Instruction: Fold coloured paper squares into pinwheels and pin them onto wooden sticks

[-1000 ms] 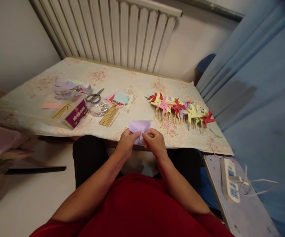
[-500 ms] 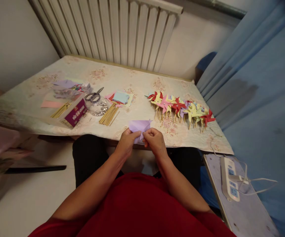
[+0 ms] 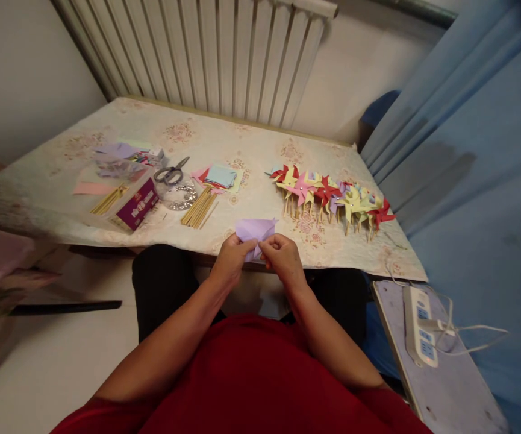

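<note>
A folded lilac paper piece (image 3: 254,231) is pinched between both my hands at the table's near edge. My left hand (image 3: 230,260) grips its left side and my right hand (image 3: 283,258) grips its right side, fingertips almost touching. Beyond them, to the right, lies a row of finished paper pinwheels (image 3: 332,199) in red, yellow, pink and lilac on wooden sticks. A bundle of wooden sticks (image 3: 199,208) lies to the left of my hands, with a stack of coloured paper squares (image 3: 221,177) behind it.
On the table (image 3: 251,150) at left are scissors (image 3: 170,173), a purple box (image 3: 139,204), a clear round container (image 3: 179,196) and loose paper (image 3: 93,188). A radiator (image 3: 206,54) stands behind. A power strip (image 3: 418,325) lies on a board at right, beside a blue curtain (image 3: 477,157).
My hands and the lilac paper stay almost still; only the view has shifted slightly.
</note>
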Available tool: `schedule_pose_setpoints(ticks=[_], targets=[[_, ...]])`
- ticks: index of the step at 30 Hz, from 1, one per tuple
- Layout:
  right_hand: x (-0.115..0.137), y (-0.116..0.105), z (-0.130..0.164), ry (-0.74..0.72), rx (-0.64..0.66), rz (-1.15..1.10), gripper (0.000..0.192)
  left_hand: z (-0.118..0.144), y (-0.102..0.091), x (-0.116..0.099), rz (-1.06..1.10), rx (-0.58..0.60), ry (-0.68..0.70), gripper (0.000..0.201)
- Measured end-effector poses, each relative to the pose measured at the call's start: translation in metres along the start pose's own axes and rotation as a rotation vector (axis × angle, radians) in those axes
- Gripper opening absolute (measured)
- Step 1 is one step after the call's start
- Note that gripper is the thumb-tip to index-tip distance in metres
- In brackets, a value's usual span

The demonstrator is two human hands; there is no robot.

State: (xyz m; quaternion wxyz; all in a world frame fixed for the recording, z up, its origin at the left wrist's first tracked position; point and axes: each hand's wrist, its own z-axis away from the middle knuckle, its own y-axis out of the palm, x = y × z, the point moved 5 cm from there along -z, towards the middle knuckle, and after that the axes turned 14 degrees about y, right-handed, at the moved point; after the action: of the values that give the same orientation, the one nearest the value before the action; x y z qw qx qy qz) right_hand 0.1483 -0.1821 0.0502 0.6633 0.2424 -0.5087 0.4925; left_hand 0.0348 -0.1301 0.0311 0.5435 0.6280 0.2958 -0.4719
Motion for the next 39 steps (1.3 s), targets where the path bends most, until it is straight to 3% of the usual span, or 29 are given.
schedule_pose_setpoints(ticks=[16, 21, 25, 27, 31, 33, 39], targets=[[-0.005, -0.002, -0.004, 0.007, 0.010, 0.047, 0.024, -0.004, -0.003, 0.008, -0.065, 0.051, 0.024, 0.028], [0.006, -0.032, -0.007, -0.125, -0.175, 0.106, 0.028, -0.006, -0.008, 0.007, -0.110, 0.061, -0.007, 0.032], [0.024, -0.062, -0.013, -0.275, -0.304, 0.096, 0.047, -0.006, -0.006, 0.000, -0.173, 0.177, -0.055, 0.032], [0.030, -0.065, -0.017, -0.310, -0.221, 0.144, 0.047, -0.005, -0.004, -0.003, -0.245, 0.269, -0.074, 0.029], [0.023, -0.047, -0.025, -0.187, 0.189, 0.298, 0.030, -0.005, -0.002, -0.005, -0.440, 0.449, -0.074, 0.017], [0.016, -0.038, -0.026, -0.131, 0.320, 0.364, 0.025, -0.005, -0.002, -0.006, -0.535, 0.530, -0.051, 0.013], [0.004, -0.025, -0.023, -0.126, 0.429, 0.470, 0.020, -0.006, 0.002, -0.011, -0.625, 0.686, 0.034, 0.016]])
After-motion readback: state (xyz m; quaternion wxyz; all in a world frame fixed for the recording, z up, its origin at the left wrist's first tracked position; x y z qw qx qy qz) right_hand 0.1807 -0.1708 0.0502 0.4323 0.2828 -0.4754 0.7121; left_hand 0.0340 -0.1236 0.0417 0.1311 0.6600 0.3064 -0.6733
